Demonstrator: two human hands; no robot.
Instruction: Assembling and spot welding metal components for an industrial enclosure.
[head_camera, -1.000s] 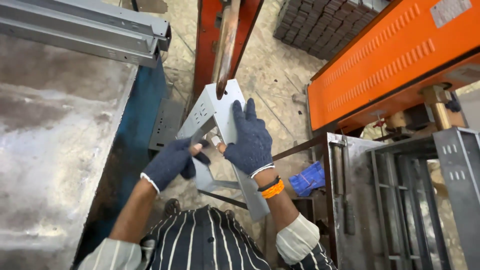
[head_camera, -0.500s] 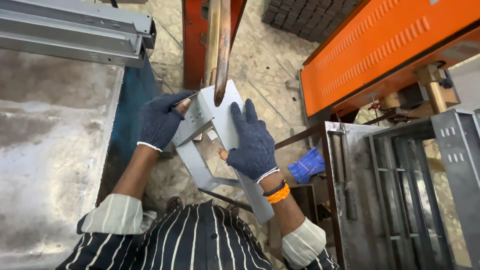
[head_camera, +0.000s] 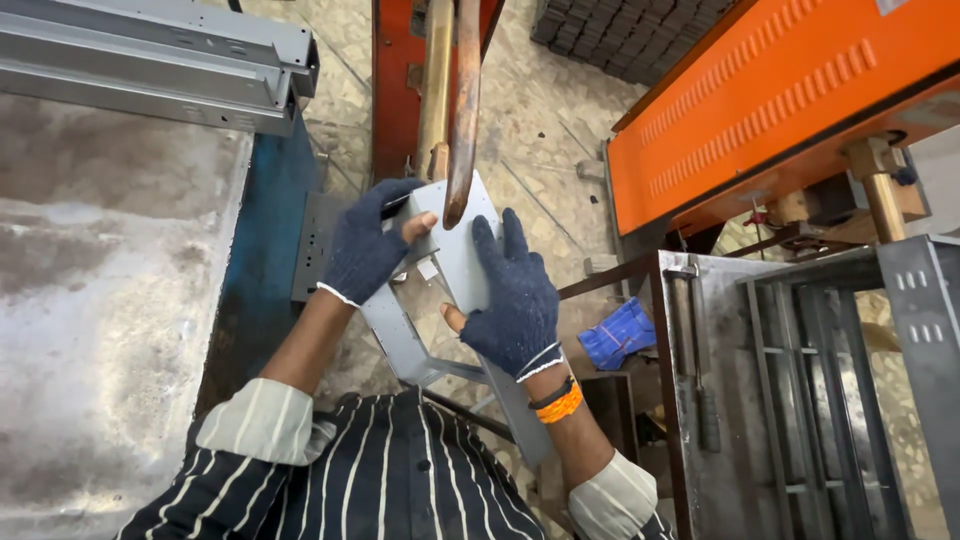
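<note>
Your left hand (head_camera: 365, 250), in a dark knitted glove, is closed over the upper left corner of the grey sheet-metal bracket (head_camera: 455, 265), fingers curled over its edge and one bare fingertip showing through the glove against the face. Your right hand (head_camera: 515, 300), gloved alike and wearing an orange wristband (head_camera: 558, 403), lies spread flat on the bracket's right side, fingers upward, thumb hooked at the inner edge of the cut-out. The bracket is held in the air in front of your chest, its upper end raised under the tip of the copper-coloured rod (head_camera: 463, 110) that hangs down from the red machine column (head_camera: 395, 90); whether rod and sheet touch cannot be told from this view.

To do this placement well, in judgement: keep the flat palm pressing the sheet steady while the closed hand steers the corner, hold the face square to the rod tip, and keep every fingertip, especially the bare one, clear of the contact point.

To your left stands the steel table (head_camera: 100, 300) carrying long grey channel sections (head_camera: 160, 60); to your right, an orange louvred cover (head_camera: 780, 110), a grey metal rack (head_camera: 800, 400) and a blue cloth (head_camera: 620, 335).
</note>
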